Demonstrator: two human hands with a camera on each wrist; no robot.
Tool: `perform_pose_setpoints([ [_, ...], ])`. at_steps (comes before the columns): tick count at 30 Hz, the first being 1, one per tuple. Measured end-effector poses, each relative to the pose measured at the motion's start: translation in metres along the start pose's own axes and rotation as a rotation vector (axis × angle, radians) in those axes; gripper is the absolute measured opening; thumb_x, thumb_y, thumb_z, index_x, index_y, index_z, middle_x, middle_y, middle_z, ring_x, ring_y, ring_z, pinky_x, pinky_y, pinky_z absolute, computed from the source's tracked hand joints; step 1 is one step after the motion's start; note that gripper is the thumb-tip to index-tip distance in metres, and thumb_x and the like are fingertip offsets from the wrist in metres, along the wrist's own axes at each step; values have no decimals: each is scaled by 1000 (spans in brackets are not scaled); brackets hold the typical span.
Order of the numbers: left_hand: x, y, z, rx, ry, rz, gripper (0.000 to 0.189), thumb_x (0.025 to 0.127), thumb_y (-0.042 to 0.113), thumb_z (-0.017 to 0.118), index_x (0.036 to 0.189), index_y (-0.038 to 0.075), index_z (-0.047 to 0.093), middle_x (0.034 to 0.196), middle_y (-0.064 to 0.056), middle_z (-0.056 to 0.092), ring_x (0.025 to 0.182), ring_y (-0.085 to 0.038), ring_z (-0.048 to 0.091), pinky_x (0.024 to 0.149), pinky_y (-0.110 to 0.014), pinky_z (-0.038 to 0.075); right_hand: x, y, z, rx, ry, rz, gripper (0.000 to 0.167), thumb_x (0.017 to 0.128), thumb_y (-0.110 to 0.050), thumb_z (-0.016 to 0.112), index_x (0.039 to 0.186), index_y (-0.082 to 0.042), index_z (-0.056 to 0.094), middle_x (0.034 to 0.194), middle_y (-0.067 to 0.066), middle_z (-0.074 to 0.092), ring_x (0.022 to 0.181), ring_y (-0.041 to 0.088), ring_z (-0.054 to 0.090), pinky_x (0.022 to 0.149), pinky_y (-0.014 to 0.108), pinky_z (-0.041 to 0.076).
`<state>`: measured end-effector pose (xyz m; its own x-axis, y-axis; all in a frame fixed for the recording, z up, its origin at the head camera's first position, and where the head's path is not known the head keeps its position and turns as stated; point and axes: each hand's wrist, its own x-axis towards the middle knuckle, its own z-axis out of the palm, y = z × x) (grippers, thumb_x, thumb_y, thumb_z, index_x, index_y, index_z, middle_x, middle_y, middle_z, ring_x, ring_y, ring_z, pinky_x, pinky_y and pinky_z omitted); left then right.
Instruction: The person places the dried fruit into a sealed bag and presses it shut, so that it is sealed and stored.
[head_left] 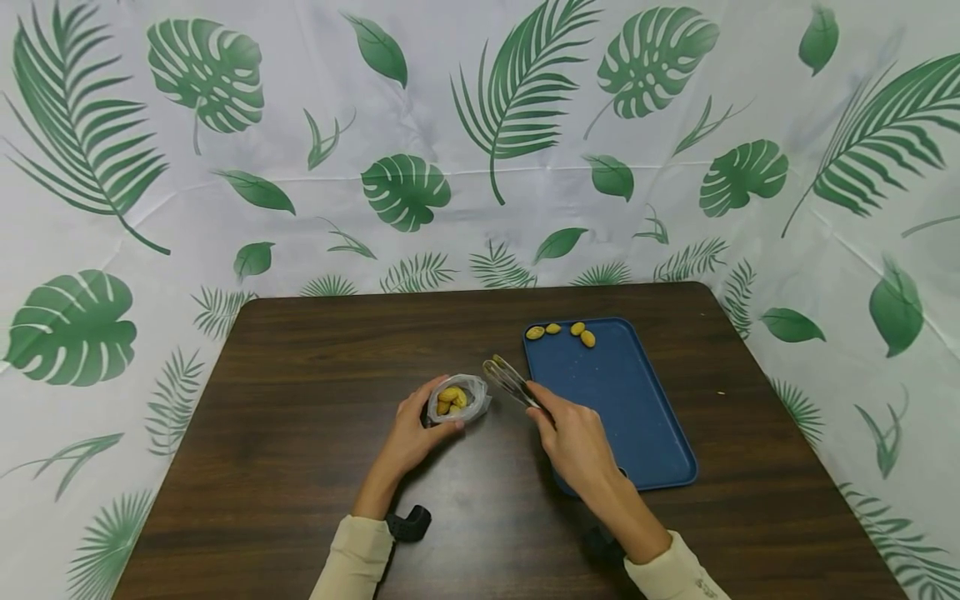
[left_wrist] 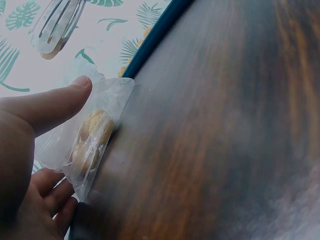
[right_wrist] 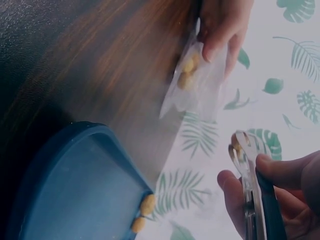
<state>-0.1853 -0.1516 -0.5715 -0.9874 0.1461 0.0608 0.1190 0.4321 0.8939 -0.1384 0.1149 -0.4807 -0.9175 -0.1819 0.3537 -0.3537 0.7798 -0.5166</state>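
Observation:
A small clear plastic bag stands open-topped on the table, holding several yellow oval pieces of food. My left hand grips the bag from the left, thumb on the near side and fingers behind. In my right hand are metal tongs with dark handles, pinched between thumb and fingers. The tong tips hover just right of the bag's mouth; one yellow piece sits between them in the right wrist view. Several more yellow pieces lie at the tray's far end.
A blue rectangular tray with a raised rim lies under and beyond my right hand. The dark wooden table ends at a white, leaf-printed cloth behind it. Small pale specks lie on the wood right of the tray.

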Motion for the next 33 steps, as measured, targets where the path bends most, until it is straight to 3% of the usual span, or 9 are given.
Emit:
perform_pose_setpoints([
  [14,-1,2,-1,-6,5,17,77,83,29,88,151,27,53,149,-5,59,140,-39,44,112,-65,33,-1,-5,5,-26,-6,-56,39,96,-15,74,135,-11,69,112,12,79,72,17,74,60,29,53],
  [24,-1,2,0,-8,-3,-19,76,84,32,87,151,35,52,153,-3,55,146,-40,37,113,-67,31,1,-10,8,-15,-26,-63,37,97,-14,73,134,-10,70,107,9,80,61,6,57,57,21,45],
  [33,-1,2,0,-1,-1,-13,77,84,31,88,151,35,51,154,-3,55,145,-39,39,114,-66,31,0,-11,13,-15,-18,-82,37,96,-14,74,133,-10,70,107,9,80,66,8,64,58,22,47],
])
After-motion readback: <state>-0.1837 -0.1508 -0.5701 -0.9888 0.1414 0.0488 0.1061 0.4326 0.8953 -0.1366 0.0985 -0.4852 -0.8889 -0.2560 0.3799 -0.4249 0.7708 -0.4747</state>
